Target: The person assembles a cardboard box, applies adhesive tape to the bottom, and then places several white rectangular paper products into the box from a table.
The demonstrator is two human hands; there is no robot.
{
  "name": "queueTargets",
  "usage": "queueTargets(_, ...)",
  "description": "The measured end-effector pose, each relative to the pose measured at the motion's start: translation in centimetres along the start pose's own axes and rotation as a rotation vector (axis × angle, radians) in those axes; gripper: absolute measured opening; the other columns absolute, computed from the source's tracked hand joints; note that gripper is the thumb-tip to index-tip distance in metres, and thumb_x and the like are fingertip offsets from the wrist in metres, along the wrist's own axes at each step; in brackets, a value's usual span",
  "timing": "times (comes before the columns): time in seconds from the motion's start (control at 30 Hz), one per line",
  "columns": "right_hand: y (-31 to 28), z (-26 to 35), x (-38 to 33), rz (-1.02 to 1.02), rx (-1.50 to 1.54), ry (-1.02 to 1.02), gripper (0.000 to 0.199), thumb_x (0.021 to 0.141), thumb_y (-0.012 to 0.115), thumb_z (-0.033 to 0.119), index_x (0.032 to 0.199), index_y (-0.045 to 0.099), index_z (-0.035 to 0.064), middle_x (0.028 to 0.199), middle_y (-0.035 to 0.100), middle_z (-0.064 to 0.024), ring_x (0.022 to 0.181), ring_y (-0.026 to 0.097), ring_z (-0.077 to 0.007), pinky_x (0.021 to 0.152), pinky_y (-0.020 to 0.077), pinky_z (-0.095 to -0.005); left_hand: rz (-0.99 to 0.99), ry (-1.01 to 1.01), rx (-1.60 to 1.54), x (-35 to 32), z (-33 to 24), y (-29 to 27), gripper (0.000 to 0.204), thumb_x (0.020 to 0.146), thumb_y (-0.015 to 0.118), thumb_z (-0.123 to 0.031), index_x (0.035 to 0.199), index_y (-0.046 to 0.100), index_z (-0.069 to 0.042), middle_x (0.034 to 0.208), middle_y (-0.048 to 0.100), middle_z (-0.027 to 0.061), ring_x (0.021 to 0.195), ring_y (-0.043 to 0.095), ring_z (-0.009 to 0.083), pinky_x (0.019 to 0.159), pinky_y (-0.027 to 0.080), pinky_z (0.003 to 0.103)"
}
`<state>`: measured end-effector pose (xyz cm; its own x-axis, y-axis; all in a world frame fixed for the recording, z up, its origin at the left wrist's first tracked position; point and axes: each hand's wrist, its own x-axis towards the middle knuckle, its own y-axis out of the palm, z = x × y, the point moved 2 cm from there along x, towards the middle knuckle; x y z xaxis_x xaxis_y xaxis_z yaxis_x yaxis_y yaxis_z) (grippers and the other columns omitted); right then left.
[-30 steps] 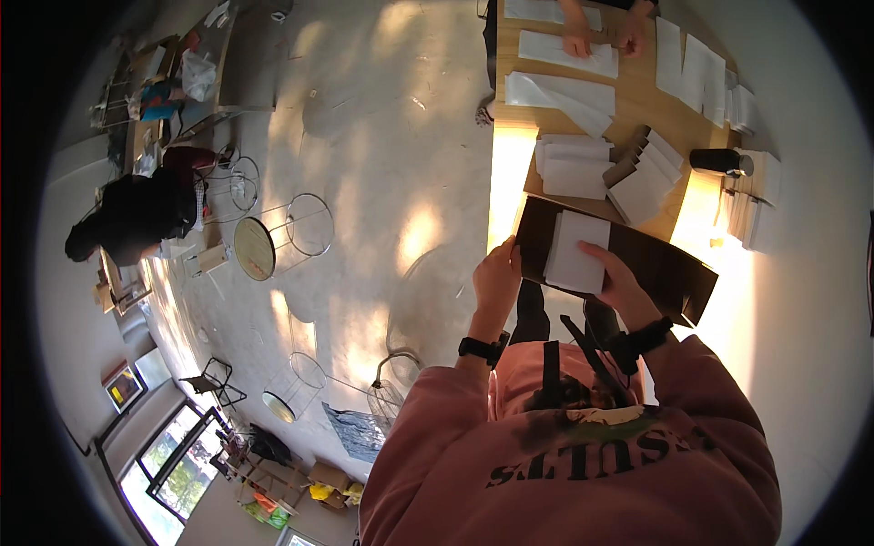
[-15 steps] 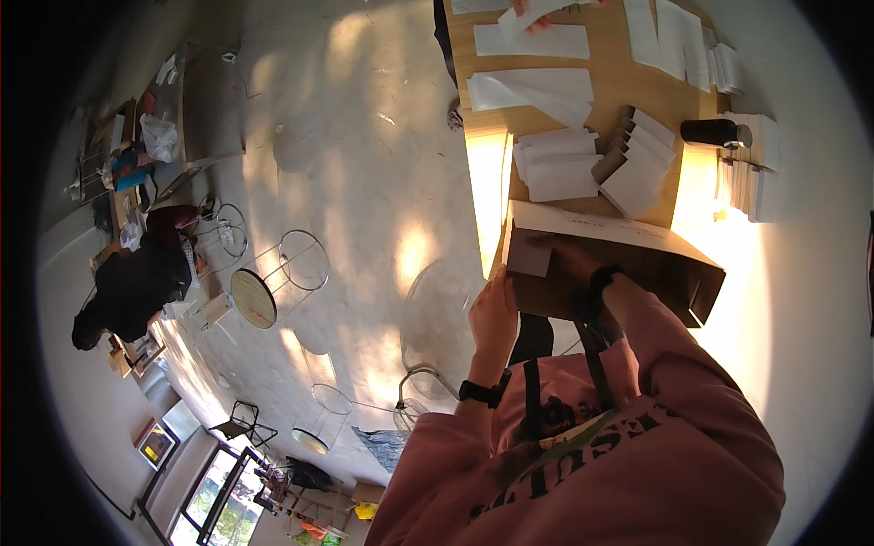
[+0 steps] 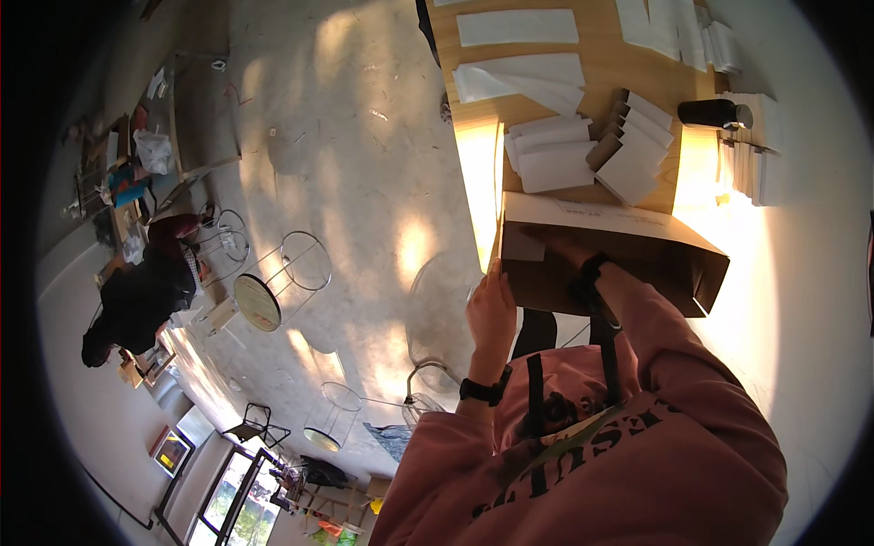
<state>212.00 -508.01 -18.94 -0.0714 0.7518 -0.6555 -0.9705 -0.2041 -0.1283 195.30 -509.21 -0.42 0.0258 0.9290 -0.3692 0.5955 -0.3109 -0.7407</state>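
Observation:
An open brown cardboard box (image 3: 619, 217) lies at the near end of the table, its opening facing me. My left hand (image 3: 492, 305) grips the box's left edge, with the fingers along the outer side. Deep inside the box is my right hand (image 3: 563, 247), its fingers pointing left toward a small pale flat panel (image 3: 524, 244) at the left end. Shadow blurs those fingers, so whether they hold the panel I cannot tell. Just beyond the box sit a stack of white folded cartons (image 3: 553, 156) and a fanned row of white cartons with brown edges (image 3: 633, 150).
White flat sheets (image 3: 519, 75) lie farther along the wooden table (image 3: 583, 100). A black cylindrical bottle (image 3: 710, 114) stands near the wall beside stacked white material (image 3: 751, 168). Left are wire-framed stools (image 3: 259, 300) and a person in dark clothing (image 3: 141, 296).
The view has shifted slightly. Another person's hands holding a white sheet at the table's far end are out of view now. My right hand has moved a little within the box; my left keeps its grip.

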Motion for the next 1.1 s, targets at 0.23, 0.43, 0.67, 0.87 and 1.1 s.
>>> queueTargets(0.23, -1.4, 4.1, -2.5, 0.163, 0.181, 0.105, 0.066, 0.070, 0.072, 0.037, 0.123, 0.047, 0.0052, 0.124, 0.049, -0.0128, 0.114, 0.045, -0.0259, 0.098, 0.0347, -0.0344, -0.006, -0.009, -0.022, 0.1, 0.3, 0.0, 0.027, 0.088, 0.048, -0.014, 0.113, 0.055, -0.004, 0.082, 0.062, 0.0162, 0.071, 0.061, 0.0322, 0.062, 0.049, 0.040)
queueTargets(0.43, -3.1, 7.1, -4.8, 0.221, 0.318, 0.132, 0.063, 0.071, 0.071, 0.033, 0.122, 0.048, 0.0039, 0.122, 0.051, -0.0133, 0.113, 0.047, -0.0247, 0.097, 0.0368, -0.0337, 0.034, -0.038, -0.004, 0.3, -0.3, 0.2, 0.027, 0.089, 0.046, -0.015, 0.113, 0.055, -0.004, 0.089, 0.062, 0.0180, 0.077, 0.062, 0.0341, 0.065, 0.049, 0.040)
queueTargets(0.67, -7.2, 9.5, -10.0, 0.397, -0.208, -0.116, 0.068, 0.073, 0.065, 0.038, 0.124, 0.043, -0.0023, 0.123, 0.049, -0.0205, 0.114, 0.048, -0.0315, 0.098, 0.0345, -0.0350, 0.128, -0.139, 0.002, 0.8, -0.3, -0.7, 0.040, 0.086, 0.051, -0.024, 0.119, 0.046, -0.002, 0.104, 0.059, 0.0176, 0.096, 0.057, 0.0316, 0.080, 0.044, 0.040)
queueTargets(0.87, -23.4, 14.9, -25.8, 0.186, 0.335, -0.166, 0.044, 0.088, 0.054, 0.011, 0.128, 0.040, 0.0022, 0.119, 0.053, -0.0134, 0.110, 0.052, -0.0200, 0.094, 0.0413, -0.0299, -0.041, 0.319, 0.099, 1.1, -13.1, -2.3, 0.052, 0.083, 0.057, -0.018, 0.127, 0.036, 0.001, 0.121, 0.047, 0.0205, 0.112, 0.046, 0.0342, 0.095, 0.037, 0.042)
queueTargets(1.1, -42.1, 5.8, -32.1, -0.895, 0.215, -0.090, 0.033, 0.088, 0.056, 0.024, 0.111, 0.053, 0.0017, 0.101, 0.060, -0.0092, 0.095, 0.057, -0.0171, 0.084, 0.0443, -0.0289, 0.732, 0.480, -0.625, -4.0, -35.9, 4.6, 0.047, 0.086, 0.056, -0.019, 0.126, 0.039, -0.001, 0.124, 0.047, 0.0168, 0.114, 0.047, 0.0248, 0.094, 0.038, 0.035)
